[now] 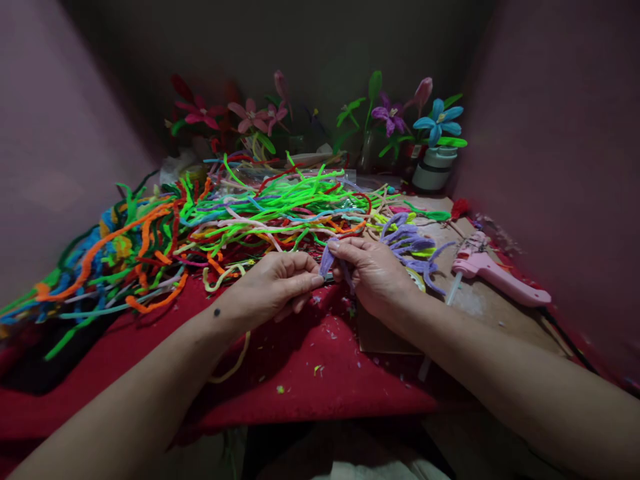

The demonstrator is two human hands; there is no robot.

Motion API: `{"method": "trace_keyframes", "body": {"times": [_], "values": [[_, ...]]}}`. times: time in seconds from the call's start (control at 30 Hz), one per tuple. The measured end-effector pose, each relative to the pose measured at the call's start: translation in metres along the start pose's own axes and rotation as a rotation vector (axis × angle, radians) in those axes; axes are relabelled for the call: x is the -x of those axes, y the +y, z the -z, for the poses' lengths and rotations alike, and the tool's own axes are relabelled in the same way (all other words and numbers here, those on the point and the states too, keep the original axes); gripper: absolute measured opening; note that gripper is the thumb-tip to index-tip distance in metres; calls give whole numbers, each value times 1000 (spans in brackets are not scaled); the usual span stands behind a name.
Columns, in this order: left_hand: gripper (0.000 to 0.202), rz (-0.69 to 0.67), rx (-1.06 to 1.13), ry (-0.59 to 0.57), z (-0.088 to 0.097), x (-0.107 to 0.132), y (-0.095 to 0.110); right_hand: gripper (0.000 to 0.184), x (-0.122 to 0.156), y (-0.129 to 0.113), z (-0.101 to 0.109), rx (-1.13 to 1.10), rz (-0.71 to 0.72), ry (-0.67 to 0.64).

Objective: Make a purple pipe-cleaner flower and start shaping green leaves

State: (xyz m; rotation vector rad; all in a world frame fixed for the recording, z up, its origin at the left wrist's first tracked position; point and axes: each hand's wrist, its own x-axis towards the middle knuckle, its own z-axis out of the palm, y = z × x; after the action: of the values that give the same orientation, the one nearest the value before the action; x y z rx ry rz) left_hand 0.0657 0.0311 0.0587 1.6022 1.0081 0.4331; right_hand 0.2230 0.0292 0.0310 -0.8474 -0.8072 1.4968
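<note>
Between my two hands is a short purple pipe cleaner, bent into a narrow petal-like loop. My left hand pinches its lower end between thumb and fingers. With thumb and forefinger, my right hand grips the upper end, and another purple length hangs below those fingers. Just beyond my right hand, a bunch of bent purple pipe cleaners lies on a cardboard sheet. A big heap of loose pipe cleaners, mostly bright green, spreads past both hands.
A pink glue gun rests on the cardboard at right. More coloured pipe cleaners pile up at left. Pipe-cleaner flowers stand along the back, a blue flower in a jar among them. Fluff scraps dot the red cloth.
</note>
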Motion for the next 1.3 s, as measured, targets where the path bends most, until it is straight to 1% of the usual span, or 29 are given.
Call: {"method": "trace_keyframes", "body": {"times": [0.13,0.27,0.37,0.47,0.53,0.7,0.8,0.87,0.93,1.03,1.1,1.17,1.3], "values": [[21,-18,-14,-1,2,0,-2,18,2,-3,-3,-20,-18,24],[18,30,22,14,5,-3,-2,18,2,-3,-4,-33,-7,24],[17,2,52,25,5,-3,0,16,2,-1,-3,-37,3,15],[10,-17,114,-11,5,-2,0,15,2,1,-2,-33,34,-4],[13,-21,149,-17,4,-1,0,15,2,1,-2,-32,40,-15],[22,-23,125,48,3,-1,-2,17,3,0,-1,-20,26,-25],[21,-42,158,118,6,-3,-3,18,4,-4,0,121,24,-69],[17,-73,213,186,9,-5,-4,18,7,-8,-1,284,53,-115],[14,-90,260,225,12,-6,-5,15,9,-12,-2,483,118,-136],[14,-90,283,201,16,-5,-6,16,12,-15,-3,702,204,-140],[15,-91,297,169,17,-3,-4,15,13,-16,-3,730,227,-155],[14,-96,320,150,16,-2,-2,14,12,-17,-3,685,194,-167],[10,-96,337,166,15,1,1,15,11,-18,-1,480,7,-194]]}}
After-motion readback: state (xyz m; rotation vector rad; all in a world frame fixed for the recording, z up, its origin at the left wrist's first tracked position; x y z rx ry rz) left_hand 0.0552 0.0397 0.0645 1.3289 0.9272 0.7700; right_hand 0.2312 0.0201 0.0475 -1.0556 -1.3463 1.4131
